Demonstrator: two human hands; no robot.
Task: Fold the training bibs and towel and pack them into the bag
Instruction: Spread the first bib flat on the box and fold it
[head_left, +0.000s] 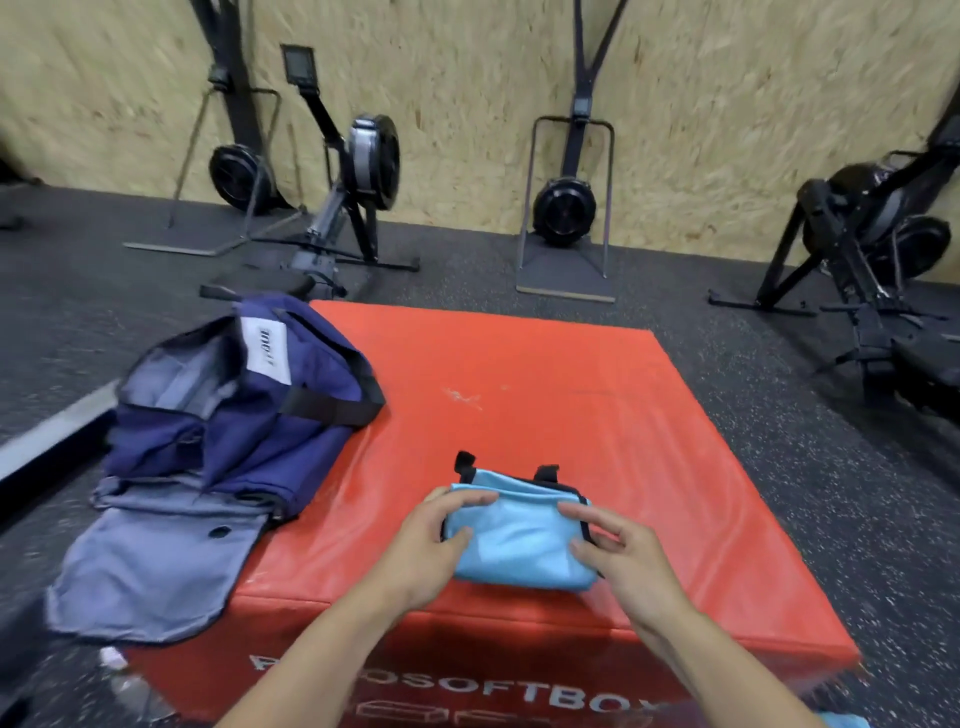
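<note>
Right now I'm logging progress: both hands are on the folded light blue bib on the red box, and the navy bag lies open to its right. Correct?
Not quite. The head view shows the navy bag lying open to the left of the folded light blue bib, not the right. The rest holds: the left hand and right hand are on the bib, on the red box.

Light blue bib (519, 540) black-trimmed; navy bag (249, 415) grey-lined; red box (597, 415)

We read white capitals on the front face of the red box (467, 670), below its top edge: "OSOFTBO", with the letters at either end cut off by the arms. The white label (267, 349) on the blue bag (234, 415), left of the box, carries dark print too blurred to read.
</note>
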